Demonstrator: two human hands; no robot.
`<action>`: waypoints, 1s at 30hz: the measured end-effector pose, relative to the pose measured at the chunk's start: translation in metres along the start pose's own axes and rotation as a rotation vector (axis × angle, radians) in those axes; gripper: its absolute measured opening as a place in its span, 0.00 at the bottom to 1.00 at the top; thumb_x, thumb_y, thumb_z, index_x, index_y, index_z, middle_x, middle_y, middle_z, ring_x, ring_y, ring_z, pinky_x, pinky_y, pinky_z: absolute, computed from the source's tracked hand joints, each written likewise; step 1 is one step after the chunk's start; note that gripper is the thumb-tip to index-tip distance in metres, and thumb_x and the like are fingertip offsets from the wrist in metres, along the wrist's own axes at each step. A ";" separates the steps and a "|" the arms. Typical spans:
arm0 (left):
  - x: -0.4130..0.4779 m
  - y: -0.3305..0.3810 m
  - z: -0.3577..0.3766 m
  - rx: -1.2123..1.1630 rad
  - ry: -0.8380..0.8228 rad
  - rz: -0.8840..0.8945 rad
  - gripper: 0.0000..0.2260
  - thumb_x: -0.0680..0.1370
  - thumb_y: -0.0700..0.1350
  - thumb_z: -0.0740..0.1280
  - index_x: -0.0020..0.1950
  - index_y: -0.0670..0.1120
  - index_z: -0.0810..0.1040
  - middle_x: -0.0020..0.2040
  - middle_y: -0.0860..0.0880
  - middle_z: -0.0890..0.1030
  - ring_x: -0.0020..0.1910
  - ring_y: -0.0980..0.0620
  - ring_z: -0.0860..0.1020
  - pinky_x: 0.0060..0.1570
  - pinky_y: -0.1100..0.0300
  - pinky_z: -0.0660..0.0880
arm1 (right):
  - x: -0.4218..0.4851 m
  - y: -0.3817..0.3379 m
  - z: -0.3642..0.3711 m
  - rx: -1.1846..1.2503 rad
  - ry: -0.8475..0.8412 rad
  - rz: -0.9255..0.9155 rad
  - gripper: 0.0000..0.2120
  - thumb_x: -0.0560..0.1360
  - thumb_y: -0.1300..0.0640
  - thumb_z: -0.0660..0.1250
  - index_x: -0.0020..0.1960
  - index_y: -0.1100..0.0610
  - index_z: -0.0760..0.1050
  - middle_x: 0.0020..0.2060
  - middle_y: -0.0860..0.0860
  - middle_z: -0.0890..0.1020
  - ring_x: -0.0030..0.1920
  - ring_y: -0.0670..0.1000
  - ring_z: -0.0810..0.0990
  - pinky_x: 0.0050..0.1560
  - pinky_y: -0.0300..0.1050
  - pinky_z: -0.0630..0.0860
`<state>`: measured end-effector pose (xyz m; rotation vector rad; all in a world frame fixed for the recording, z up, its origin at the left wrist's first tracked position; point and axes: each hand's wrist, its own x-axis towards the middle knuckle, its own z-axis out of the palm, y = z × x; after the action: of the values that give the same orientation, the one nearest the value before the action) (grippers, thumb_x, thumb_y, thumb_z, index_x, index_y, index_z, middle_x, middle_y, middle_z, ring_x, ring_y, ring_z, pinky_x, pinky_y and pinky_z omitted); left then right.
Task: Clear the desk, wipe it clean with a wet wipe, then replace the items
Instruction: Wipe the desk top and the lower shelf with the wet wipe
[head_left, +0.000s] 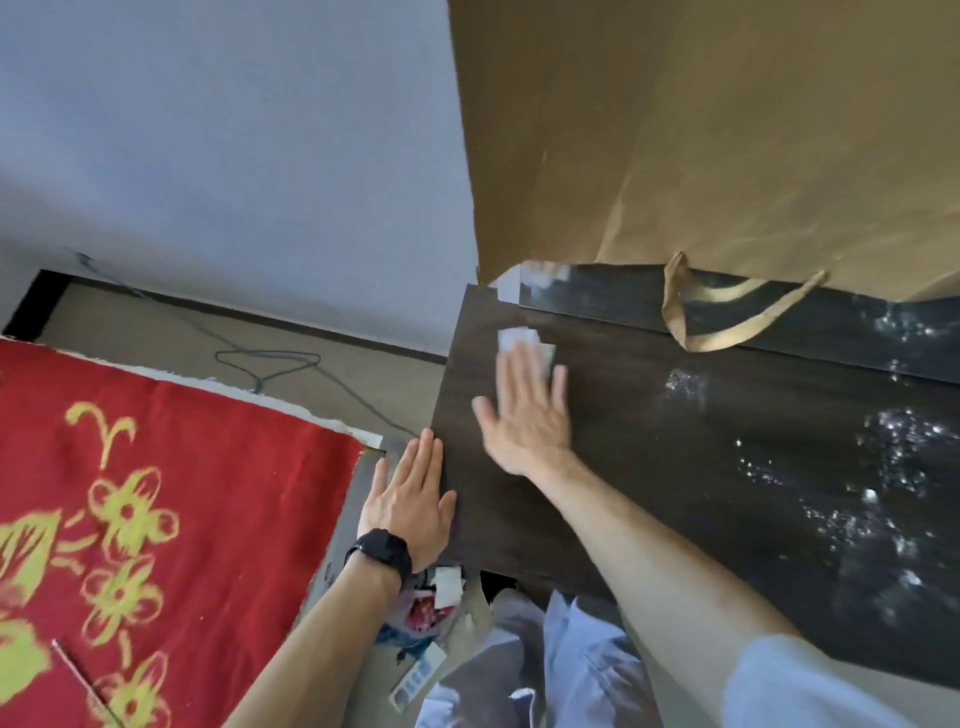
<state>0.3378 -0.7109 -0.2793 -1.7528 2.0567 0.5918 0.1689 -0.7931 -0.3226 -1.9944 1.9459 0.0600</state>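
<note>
Dark brown wood-grain bench (675, 467), seen from above.

Right hand (524, 415): flat, fingers spread and straight, palm down near the bench's far left corner. It presses on a small white folded wet wipe (514, 340), which shows past the fingertips and lies flat on the bench top. Hand and wipe are blurred.

Left hand (410, 499): flat, fingers straight and close together. It rests on the bench's left edge, thumb on the top surface, holding nothing. Black wristwatch (382, 551) on that wrist.

Glistening wet specks (893, 452) across the right part of the bench.

Large brown paper bag (727, 130) above the bench's far edge. Its flat paper handle loop (727, 317) hangs down over the far strip of the bench.

On the floor left of the bench: red rug with yellow flower pattern (156, 493). Beyond it, toward the wall, a thin grey cable (270, 364) in a loose loop.

Below the bench's near left corner: a small heap of mixed packets and paper scraps (431, 608) on the floor, too jumbled to tell apart.
</note>
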 end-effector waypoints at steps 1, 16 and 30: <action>0.000 -0.001 0.000 -0.001 -0.001 -0.004 0.29 0.83 0.56 0.46 0.80 0.46 0.40 0.81 0.50 0.39 0.80 0.52 0.41 0.77 0.48 0.42 | -0.001 -0.010 0.004 -0.036 -0.014 -0.114 0.34 0.81 0.38 0.39 0.80 0.57 0.37 0.79 0.53 0.36 0.78 0.53 0.32 0.76 0.63 0.35; -0.001 0.004 0.001 0.011 -0.019 -0.035 0.30 0.83 0.58 0.45 0.80 0.46 0.39 0.81 0.50 0.39 0.79 0.52 0.40 0.78 0.48 0.42 | -0.008 0.005 0.009 0.014 0.062 -0.013 0.34 0.82 0.39 0.42 0.80 0.58 0.43 0.80 0.54 0.42 0.79 0.54 0.37 0.77 0.64 0.37; -0.002 0.005 0.012 -0.037 0.040 -0.026 0.29 0.84 0.56 0.44 0.80 0.45 0.41 0.81 0.51 0.39 0.79 0.52 0.41 0.77 0.47 0.43 | -0.015 0.036 -0.001 0.133 0.051 0.335 0.33 0.81 0.41 0.41 0.80 0.58 0.39 0.80 0.54 0.40 0.79 0.54 0.35 0.76 0.65 0.35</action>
<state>0.3337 -0.7020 -0.2883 -1.8228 2.0590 0.5953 0.1328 -0.7785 -0.3258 -1.5862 2.2346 -0.0370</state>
